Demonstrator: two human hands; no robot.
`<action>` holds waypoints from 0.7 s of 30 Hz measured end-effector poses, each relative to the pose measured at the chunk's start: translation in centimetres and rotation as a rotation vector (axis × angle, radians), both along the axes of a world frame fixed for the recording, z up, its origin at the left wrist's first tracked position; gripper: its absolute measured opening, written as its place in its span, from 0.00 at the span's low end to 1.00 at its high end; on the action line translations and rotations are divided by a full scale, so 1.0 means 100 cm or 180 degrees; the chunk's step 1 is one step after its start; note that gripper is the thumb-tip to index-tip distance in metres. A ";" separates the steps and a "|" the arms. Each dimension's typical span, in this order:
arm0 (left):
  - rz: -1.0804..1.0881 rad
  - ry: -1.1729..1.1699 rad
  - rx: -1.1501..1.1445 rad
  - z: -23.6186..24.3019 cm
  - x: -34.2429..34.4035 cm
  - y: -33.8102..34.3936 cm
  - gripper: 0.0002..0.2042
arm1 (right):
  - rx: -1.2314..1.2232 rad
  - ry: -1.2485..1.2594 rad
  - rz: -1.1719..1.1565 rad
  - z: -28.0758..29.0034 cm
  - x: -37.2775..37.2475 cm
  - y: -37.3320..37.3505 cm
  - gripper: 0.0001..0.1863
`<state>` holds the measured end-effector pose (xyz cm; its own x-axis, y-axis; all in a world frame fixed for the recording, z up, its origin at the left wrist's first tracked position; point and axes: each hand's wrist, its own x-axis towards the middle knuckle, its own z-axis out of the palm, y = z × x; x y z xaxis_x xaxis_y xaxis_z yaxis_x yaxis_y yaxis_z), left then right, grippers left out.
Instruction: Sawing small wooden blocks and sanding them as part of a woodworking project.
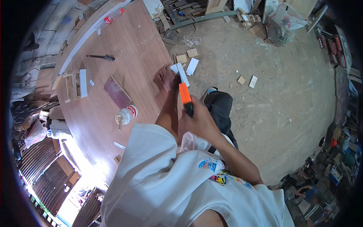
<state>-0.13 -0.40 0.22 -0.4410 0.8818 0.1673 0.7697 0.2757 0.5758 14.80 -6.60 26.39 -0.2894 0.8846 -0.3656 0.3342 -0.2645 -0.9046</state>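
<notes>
In my right hand [200, 120] is a handsaw [185, 94] with an orange and black handle, my fingers wrapped round it. A narrow pale strip [182, 74] runs on from the handle past the table's edge; it looks like the saw's blade, though I cannot tell surely. My left hand [166, 78] presses down at the edge of the wooden table [143, 49], its fingers spread. Beside it a small white-faced piece of board [174, 68] sticks out at the edge; how much lies under my palm is hidden.
On the table are a reddish-brown block [117, 90], a white glue jar [127, 114] with a stick, a dark brush-like tool [101, 57], a small wooden frame [76, 85] and a plastic bottle [113, 16]. Board offcuts [192, 66] lie on the floor. A plastic bag [285, 24] stands farther off.
</notes>
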 end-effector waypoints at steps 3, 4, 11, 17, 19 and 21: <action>-0.0010 -0.0012 0.0003 -0.001 0.000 0.002 0.16 | -0.0548 0.0130 0.0121 0.019 0.010 -0.009 0.11; -0.0010 -0.0011 0.0001 -0.001 -0.001 0.002 0.16 | -0.0393 0.0219 0.0106 0.007 0.009 -0.007 0.12; -0.0058 0.0023 -0.0015 0.001 -0.005 0.002 0.16 | -0.0259 -0.0175 0.0099 -0.026 -0.010 0.012 0.14; -0.0075 0.0024 -0.0007 0.000 -0.008 0.004 0.16 | -0.0072 0.0023 -0.0030 -0.037 -0.003 0.014 0.12; -0.0077 0.0050 -0.0014 0.000 -0.009 0.003 0.16 | -0.0022 -0.0107 0.0099 -0.032 -0.005 0.008 0.12; -0.0070 0.0057 -0.0005 0.001 -0.009 0.003 0.16 | -0.0292 -0.0098 0.0498 -0.024 -0.005 0.005 0.11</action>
<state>-0.99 -0.07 0.27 -0.4184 0.8915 0.1736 0.7858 0.2595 0.5614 14.35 -6.10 24.02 -0.4082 0.7923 -0.4536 0.4050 -0.2881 -0.8677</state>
